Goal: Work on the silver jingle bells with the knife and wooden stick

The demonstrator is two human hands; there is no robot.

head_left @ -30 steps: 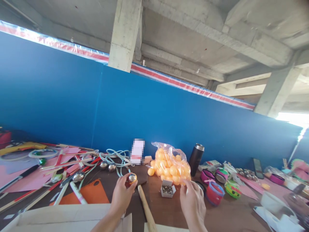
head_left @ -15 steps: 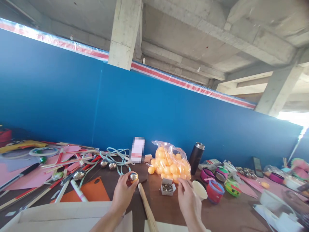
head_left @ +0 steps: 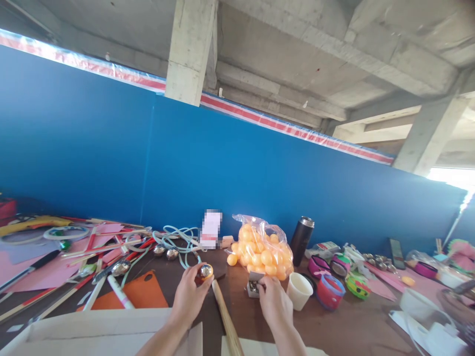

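My left hand is closed around a ball with a shiny silver face and an orange edge, held up with the silver side showing. My right hand has its fingertips at the small white box of tiny metal pieces, which look like tacks. Those fingers are pinched together, and whatever may be between them is hidden. Between the two hands lies a wooden stick, its end close to the ball. A cream cup stands just right of my right hand.
Behind the box sits a clear bag of orange balls, with a black bottle beside it. Cables, silver balls, markers and paper crowd the left. Colourful small containers line the right. A blue partition stands behind the table.
My right hand has moved left and down from beside the cup to the box, its fingertips now at the metal pieces. My left hand keeps the ball in nearly the same place.
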